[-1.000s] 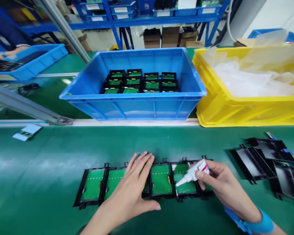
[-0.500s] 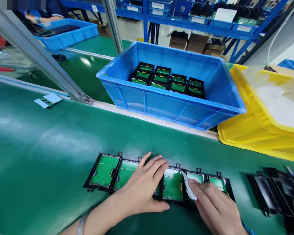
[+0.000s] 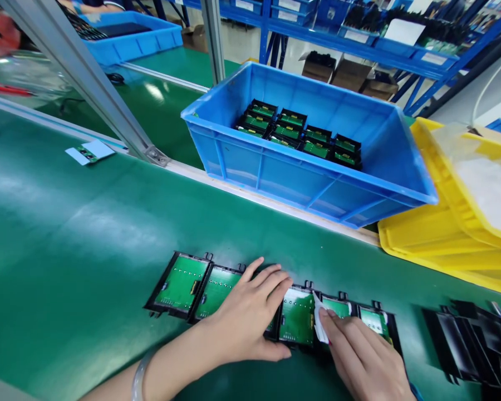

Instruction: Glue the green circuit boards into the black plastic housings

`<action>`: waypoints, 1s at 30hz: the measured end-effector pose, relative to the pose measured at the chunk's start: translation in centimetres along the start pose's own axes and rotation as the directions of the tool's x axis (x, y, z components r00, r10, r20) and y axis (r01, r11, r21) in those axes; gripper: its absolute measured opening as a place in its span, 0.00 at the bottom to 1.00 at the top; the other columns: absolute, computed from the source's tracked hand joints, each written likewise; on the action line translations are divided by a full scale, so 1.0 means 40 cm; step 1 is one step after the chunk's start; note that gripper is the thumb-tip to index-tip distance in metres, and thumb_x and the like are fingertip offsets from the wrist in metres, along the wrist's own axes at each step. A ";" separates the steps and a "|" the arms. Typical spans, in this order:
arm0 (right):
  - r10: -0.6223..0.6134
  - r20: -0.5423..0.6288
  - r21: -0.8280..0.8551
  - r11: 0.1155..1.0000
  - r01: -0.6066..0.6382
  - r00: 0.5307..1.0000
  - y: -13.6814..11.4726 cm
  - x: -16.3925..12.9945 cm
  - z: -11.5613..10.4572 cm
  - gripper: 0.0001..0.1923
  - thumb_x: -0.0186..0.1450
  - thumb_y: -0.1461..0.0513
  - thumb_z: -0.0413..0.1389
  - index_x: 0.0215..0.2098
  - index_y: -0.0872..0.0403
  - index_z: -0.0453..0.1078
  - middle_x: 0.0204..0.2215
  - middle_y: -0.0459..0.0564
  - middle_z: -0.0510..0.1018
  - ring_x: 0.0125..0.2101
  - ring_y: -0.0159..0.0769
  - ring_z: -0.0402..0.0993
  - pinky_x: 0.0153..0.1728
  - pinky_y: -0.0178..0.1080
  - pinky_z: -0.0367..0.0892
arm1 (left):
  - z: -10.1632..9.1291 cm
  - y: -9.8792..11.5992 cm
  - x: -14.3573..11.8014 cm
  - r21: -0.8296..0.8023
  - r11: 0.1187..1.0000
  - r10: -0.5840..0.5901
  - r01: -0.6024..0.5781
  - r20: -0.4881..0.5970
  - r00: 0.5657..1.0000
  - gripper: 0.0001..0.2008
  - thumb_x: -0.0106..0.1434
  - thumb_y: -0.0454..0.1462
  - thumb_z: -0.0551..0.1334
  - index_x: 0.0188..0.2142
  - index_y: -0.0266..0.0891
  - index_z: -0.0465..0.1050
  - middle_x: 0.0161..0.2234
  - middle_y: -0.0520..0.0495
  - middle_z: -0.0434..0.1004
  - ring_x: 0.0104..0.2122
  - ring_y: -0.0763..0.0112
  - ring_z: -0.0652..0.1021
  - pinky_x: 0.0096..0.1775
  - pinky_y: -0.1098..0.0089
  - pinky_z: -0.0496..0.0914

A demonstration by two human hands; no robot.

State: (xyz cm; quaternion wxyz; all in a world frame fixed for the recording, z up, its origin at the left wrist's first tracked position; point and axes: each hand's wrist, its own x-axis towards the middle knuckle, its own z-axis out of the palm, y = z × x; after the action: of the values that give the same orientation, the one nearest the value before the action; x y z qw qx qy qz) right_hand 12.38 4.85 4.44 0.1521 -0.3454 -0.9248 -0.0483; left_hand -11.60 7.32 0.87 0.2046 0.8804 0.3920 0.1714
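A row of several black frames holding green circuit boards [image 3: 183,283] lies on the green belt [image 3: 87,234] near me. My left hand [image 3: 246,320] rests flat on the third board, fingers spread. To its right, my right hand [image 3: 359,359] grips a small white glue bottle [image 3: 318,320], whose tip points down at the boards between the fourth [image 3: 297,321] and fifth [image 3: 337,307] frames. Most of the bottle is hidden under my fingers.
A blue crate [image 3: 309,178] with more boards stands behind the belt, a yellow bin [image 3: 438,245] with clear plastic to its right. Empty black frames [image 3: 471,340] lie at the right. A slanted metal post [image 3: 83,72] and a small card [image 3: 89,152] are at the left.
The view has swung left and tilted. My right hand has turned the glue bottle from side-on to tip-down over the boards and edged left. My left hand stays pressed on the row.
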 end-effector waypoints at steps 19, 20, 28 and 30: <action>-0.028 0.014 -0.038 0.999 0.028 1.000 0.002 0.005 -0.001 0.16 0.72 0.69 0.43 0.50 0.66 0.68 0.35 0.57 0.76 0.33 0.39 0.71 0.32 0.39 0.65 | -0.005 -0.001 0.002 -0.017 1.000 0.003 -0.003 0.003 1.000 0.46 0.52 0.58 0.66 0.62 0.31 0.57 0.58 0.37 0.67 0.60 0.49 0.64 0.64 0.46 0.47; -0.028 0.017 -0.040 0.999 0.029 0.999 0.002 0.004 -0.001 0.16 0.72 0.69 0.43 0.51 0.67 0.68 0.35 0.57 0.76 0.33 0.39 0.71 0.32 0.39 0.65 | -0.005 0.000 0.002 -0.018 1.000 0.002 -0.002 0.004 1.000 0.46 0.53 0.58 0.66 0.62 0.31 0.57 0.58 0.37 0.66 0.60 0.49 0.64 0.65 0.47 0.47; -0.031 0.014 -0.035 0.999 0.032 0.999 0.003 -0.003 -0.002 0.16 0.72 0.69 0.43 0.51 0.67 0.68 0.36 0.58 0.76 0.34 0.39 0.71 0.33 0.40 0.65 | -0.005 0.001 0.002 -0.011 1.000 0.004 -0.004 0.002 1.000 0.47 0.51 0.58 0.67 0.61 0.31 0.58 0.57 0.37 0.68 0.60 0.49 0.65 0.65 0.47 0.48; -0.027 0.029 -0.034 0.999 0.028 0.999 0.003 -0.004 -0.001 0.16 0.72 0.69 0.43 0.52 0.67 0.67 0.37 0.58 0.76 0.35 0.39 0.71 0.34 0.40 0.65 | -0.004 0.000 0.003 -0.007 1.000 0.007 -0.007 -0.005 1.000 0.47 0.52 0.58 0.66 0.61 0.31 0.58 0.57 0.37 0.68 0.60 0.49 0.65 0.65 0.47 0.47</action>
State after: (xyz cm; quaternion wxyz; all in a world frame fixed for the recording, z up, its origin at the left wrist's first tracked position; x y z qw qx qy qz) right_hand 12.59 4.85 4.42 0.1322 -0.3359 -0.9305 -0.0616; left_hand -11.60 7.44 1.05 0.2062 0.8806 0.3888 0.1756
